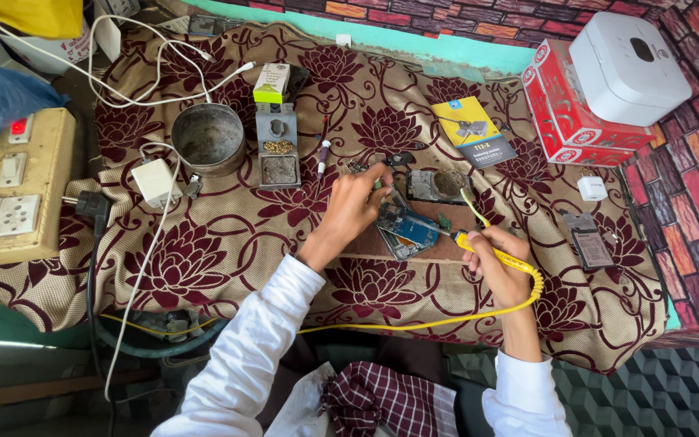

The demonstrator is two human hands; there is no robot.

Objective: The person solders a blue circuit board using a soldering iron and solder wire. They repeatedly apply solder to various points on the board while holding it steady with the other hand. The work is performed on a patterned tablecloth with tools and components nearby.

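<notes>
Head view: looking down on a desk [228, 243] draped in a beige cloth patterned with maroon flowers. Left hand [355, 204] reaching forward, fingers curled down and pinching at the far edge of an opened phone [404, 229] with a blue board showing, pressing it steady against the cloth. Right hand [498, 263] closed around the yellow handle of a soldering iron [479, 243], tip pointing toward the phone and sitting just beside its near-right corner; yellow cord [414, 322] trailing from the right hand back across the desk edge. Beyond the left hand, a second opened device [438, 185] lying close. Further left of the left hand, a grey tip-cleaner stand [277, 150] with brass wool, a dull metal bowl [208, 139], and a white charger [155, 182] with its cable. Well to the left, a worn switchboard [10, 190] with a red lamp glowing. To the right of the right hand, a small dark module [588, 240] and a red box [564, 105] carrying a white case.

Likely hazards, judging from this layout: hot tip straying onto the left fingertips, being so near the joint; cloth scorching if the iron dips; cord snagging at the desk edge and jerking the tip across the board.
</notes>
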